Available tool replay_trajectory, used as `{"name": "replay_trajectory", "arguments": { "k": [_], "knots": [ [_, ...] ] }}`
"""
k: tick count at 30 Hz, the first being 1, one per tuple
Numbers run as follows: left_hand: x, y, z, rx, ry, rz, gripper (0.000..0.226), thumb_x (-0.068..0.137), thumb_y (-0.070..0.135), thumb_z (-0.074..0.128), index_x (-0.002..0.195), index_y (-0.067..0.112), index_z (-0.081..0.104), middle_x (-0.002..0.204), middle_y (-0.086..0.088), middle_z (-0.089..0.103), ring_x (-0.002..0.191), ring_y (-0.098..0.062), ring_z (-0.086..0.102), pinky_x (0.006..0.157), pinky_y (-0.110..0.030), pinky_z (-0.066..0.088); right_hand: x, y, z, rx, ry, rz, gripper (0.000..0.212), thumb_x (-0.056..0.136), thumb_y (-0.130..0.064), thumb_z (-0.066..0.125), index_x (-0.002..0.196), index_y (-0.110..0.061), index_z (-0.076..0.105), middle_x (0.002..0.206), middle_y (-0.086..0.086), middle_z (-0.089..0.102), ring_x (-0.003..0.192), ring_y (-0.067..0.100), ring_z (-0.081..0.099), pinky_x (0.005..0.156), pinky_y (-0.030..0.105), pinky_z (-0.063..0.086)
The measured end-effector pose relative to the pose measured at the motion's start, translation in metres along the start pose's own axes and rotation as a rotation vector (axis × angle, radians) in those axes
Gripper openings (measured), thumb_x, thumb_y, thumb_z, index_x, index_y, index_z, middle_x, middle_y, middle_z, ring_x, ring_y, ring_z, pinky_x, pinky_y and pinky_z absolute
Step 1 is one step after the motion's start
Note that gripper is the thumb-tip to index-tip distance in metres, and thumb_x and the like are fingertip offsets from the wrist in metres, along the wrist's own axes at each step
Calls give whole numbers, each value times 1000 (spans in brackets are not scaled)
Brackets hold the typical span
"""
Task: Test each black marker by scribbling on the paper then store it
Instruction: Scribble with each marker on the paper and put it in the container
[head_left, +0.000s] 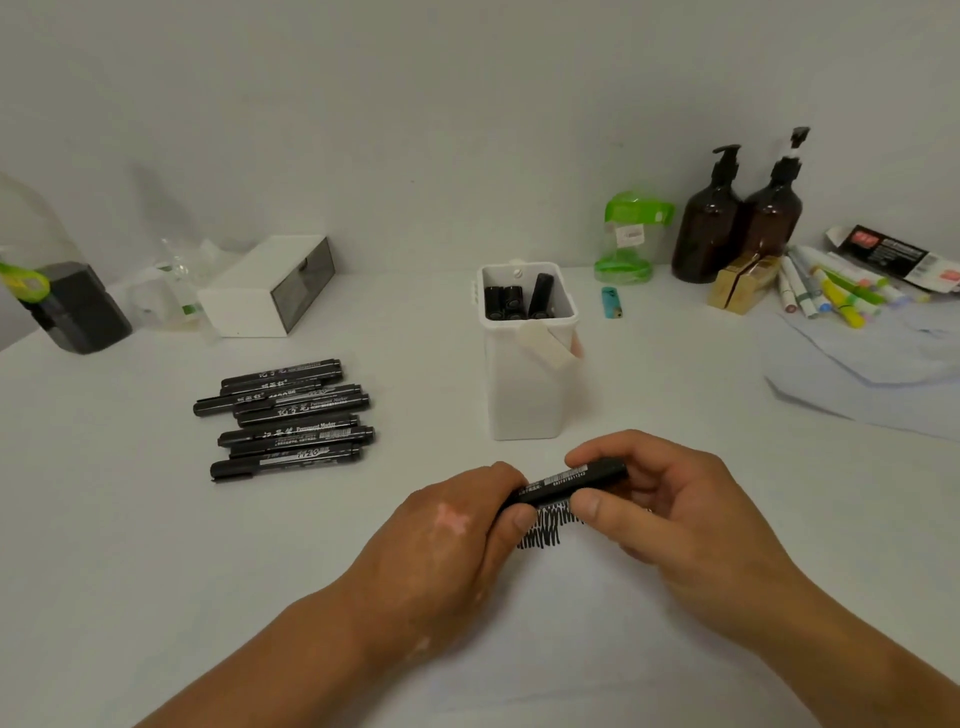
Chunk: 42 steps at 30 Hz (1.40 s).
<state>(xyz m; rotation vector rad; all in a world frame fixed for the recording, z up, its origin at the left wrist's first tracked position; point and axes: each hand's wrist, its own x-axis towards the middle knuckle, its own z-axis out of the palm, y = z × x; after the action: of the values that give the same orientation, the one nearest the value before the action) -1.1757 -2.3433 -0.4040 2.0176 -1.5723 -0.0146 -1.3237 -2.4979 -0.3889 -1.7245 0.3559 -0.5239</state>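
Head view: left hand (457, 535) and right hand (660, 509) pinch one black marker (561, 483) above scribbles (540, 535).
Likely light, rigid, slick; grip mid-barrel.

A plain pale wall (467, 104) fills the upper half, evenly lit, with faint shadows at the left. It meets a white table (130, 519) that runs across the whole view. Near the wall stand a white box (244, 296) with a dark front, a green-lidded jar (629, 236), and two brown pump bottles (709, 228) side by side. A heap of coloured pens (836, 296) lies at the right. The light is soft and dim.
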Motion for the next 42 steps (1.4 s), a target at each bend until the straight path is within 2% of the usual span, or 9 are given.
{"name": "replay_trajectory", "arguments": {
  "k": [6,10,16,21,24,27,31,34,42],
  "knots": [
    [-2,4,5,-21,-20,3,36,100,48,30,97,21,54,72,8,54,62,-15,44,57,-31,38,1,2,5,47,-11,59,17,83,-11,82,89,-27,78,66,-5,69,52,2,56,52,11,44],
    [-4,7,7,-16,20,-2,39,102,51,30,98,22,56,70,12,50,61,-14,43,55,-28,34,0,1,6,55,-4,78,20,84,-6,79,87,-25,78,62,-4,66,49,7,52,47,17,42],
    [-6,8,9,-5,33,-13,49,97,58,26,104,25,61,71,7,59,60,-17,49,54,-30,38,-2,-4,6,117,-38,89,15,79,-13,85,89,-21,77,62,-3,64,49,10,48,46,21,40],
    [-5,11,10,-61,53,9,38,99,55,33,105,27,58,73,10,60,61,-14,53,55,-29,43,-4,-4,7,149,-86,103,12,76,-19,77,88,-21,73,60,-6,63,49,8,50,46,20,40],
    [-3,14,11,-94,61,26,38,99,56,36,106,27,59,80,10,64,67,-11,58,59,-33,48,-5,-2,10,81,-111,59,11,77,-23,78,85,-22,70,59,-7,64,50,9,50,48,19,40],
    [-3,10,11,-89,66,-6,40,93,63,42,111,30,56,91,15,60,77,-6,56,68,-29,50,-2,1,7,-21,10,-21,17,73,-32,80,77,-20,68,55,-6,62,50,7,53,50,16,42],
    [-5,0,10,28,-10,-45,68,80,76,50,132,33,46,117,20,49,101,1,51,88,-19,45,4,4,-5,207,177,49,21,64,-35,71,68,-16,62,53,8,57,46,19,46,40,23,33],
    [-5,-4,10,87,-83,-60,73,75,82,51,135,41,46,121,20,43,107,-3,47,95,-23,42,5,6,-11,255,143,114,20,73,-23,62,81,-11,76,62,19,67,51,23,58,41,27,42],
    [-9,-9,6,140,-114,-76,69,73,83,48,131,46,51,116,20,43,105,-5,44,97,-30,40,4,13,0,-156,87,182,9,81,-11,75,78,-20,73,59,8,69,48,16,60,45,24,49]
  ]
}}
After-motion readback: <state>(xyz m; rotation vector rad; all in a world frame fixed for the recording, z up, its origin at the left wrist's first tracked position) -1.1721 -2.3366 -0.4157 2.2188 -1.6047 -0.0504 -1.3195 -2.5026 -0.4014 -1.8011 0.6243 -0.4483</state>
